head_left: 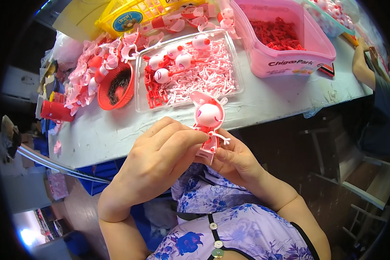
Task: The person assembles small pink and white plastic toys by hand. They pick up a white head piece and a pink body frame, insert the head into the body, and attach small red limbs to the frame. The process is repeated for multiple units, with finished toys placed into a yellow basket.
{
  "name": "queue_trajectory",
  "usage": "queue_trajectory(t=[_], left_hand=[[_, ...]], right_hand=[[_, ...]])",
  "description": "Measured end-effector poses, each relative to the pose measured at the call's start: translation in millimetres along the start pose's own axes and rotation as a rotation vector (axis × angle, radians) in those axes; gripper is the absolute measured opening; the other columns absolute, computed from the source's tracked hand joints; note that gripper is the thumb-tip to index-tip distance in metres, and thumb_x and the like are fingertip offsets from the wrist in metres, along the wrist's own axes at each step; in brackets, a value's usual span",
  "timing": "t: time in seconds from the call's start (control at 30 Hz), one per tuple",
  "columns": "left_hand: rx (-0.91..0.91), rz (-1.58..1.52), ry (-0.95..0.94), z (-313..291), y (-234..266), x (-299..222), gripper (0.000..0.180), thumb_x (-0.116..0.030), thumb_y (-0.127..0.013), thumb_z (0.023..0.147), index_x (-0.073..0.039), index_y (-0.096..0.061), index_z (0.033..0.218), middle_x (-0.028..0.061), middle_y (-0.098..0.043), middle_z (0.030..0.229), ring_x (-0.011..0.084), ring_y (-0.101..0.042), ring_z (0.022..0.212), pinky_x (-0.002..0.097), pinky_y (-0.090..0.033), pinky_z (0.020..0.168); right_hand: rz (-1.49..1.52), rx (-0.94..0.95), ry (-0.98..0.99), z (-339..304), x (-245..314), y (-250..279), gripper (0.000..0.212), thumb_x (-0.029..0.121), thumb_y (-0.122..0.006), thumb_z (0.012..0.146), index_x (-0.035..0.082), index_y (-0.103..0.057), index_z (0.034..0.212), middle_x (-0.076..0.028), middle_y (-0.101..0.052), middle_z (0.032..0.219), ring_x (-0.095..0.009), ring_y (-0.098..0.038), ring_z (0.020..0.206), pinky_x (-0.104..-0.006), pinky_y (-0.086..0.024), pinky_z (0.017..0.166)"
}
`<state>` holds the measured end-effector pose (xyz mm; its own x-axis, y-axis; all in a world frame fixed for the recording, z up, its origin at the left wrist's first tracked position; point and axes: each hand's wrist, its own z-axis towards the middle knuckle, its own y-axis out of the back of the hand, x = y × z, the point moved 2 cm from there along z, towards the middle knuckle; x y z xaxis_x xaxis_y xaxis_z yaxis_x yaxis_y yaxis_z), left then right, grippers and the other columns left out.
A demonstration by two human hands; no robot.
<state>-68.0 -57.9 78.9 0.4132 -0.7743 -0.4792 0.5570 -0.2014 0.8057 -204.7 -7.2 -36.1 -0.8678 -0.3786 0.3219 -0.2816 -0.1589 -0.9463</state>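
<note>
A small pink and red plastic toy figure (209,116) with a round white-pink head stands upright between my hands, just off the table's near edge. My right hand (237,161) grips its lower body from the right, thumb in front. From the left, my left hand (162,149) has its fingertips pinched at the figure's middle; whatever small part they may hold is hidden. A thin pale pink arm piece (221,138) sticks out to the right of the body. Beyond the figure lies a clear tray (138,97) of small pale pink arm pieces, red parts and several round heads.
Left of the tray sits a red basket (103,103) of dark small metal parts, beside a pile of pink toy shells (83,80). A pink tub (264,65) of red pieces stands at the back right, a yellow basket (110,19) at the back. Another person's arm (363,65) rests far right.
</note>
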Motion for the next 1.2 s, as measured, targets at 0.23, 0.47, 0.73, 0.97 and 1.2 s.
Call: queue_trajectory(t=[0.23, 0.47, 0.73, 0.97, 1.2], left_hand=[[0.012, 0.019, -0.004, 2.8, -1.3, -3.9, 0.027, 0.002, -0.076, 0.072, -0.004, -0.065, 0.096, 0.01, -0.067, 0.087, 0.0245, -0.063, 0.076, 0.0336, -0.05, 0.066], [-0.338, 0.052, -0.004, -1.8, 34.3, 31.2, 0.024, -0.006, -0.073, 0.08, 0.0, -0.063, 0.1, 0.0099, -0.066, 0.102, 0.0194, -0.063, 0.093, 0.0293, -0.048, 0.082], [-0.829, -0.034, 0.395, -40.5, 131.9, 181.7, 0.017, -0.006, -0.059, 0.093, 0.0, -0.064, 0.108, 0.006, -0.067, 0.099, 0.0089, -0.061, 0.086, 0.023, -0.049, 0.078], [-0.455, -0.106, 0.426, -11.9, 57.1, 172.2, 0.016, -0.008, -0.061, 0.093, -0.003, -0.065, 0.107, 0.0054, -0.068, 0.096, 0.0094, -0.062, 0.088, 0.0237, -0.049, 0.078], [-0.182, 0.277, 0.278, 10.9, 17.9, 119.2, 0.021, -0.01, -0.069, 0.083, -0.001, -0.066, 0.101, 0.0105, -0.064, 0.088, 0.0218, -0.061, 0.081, 0.0318, -0.049, 0.075]], right_hand=[[0.059, 0.039, -0.006, -1.5, -2.0, 4.2, 0.061, 0.017, -0.059, 0.094, 0.002, -0.027, 0.142, -0.014, -0.048, 0.133, -0.025, -0.049, 0.124, -0.0449, -0.034, 0.11], [0.052, 0.069, -0.029, -2.8, 10.0, 1.5, 0.063, 0.025, -0.059, 0.094, -0.002, -0.029, 0.142, -0.022, -0.04, 0.142, -0.036, -0.042, 0.131, -0.0438, -0.034, 0.11], [0.022, 0.035, -0.066, -11.2, 12.8, -2.8, 0.076, 0.03, -0.068, 0.088, -0.004, -0.028, 0.141, -0.026, -0.038, 0.142, -0.039, -0.042, 0.131, -0.0448, -0.036, 0.11], [-0.053, -0.011, -0.031, -13.6, 17.1, 0.3, 0.08, 0.035, -0.069, 0.086, -0.006, -0.029, 0.141, -0.027, -0.042, 0.139, -0.039, -0.046, 0.127, -0.0443, -0.04, 0.106], [-0.109, -0.033, -0.017, -14.4, 15.4, -4.7, 0.081, 0.04, -0.068, 0.086, -0.01, -0.032, 0.138, -0.029, -0.045, 0.135, -0.04, -0.051, 0.122, -0.0455, -0.045, 0.102]])
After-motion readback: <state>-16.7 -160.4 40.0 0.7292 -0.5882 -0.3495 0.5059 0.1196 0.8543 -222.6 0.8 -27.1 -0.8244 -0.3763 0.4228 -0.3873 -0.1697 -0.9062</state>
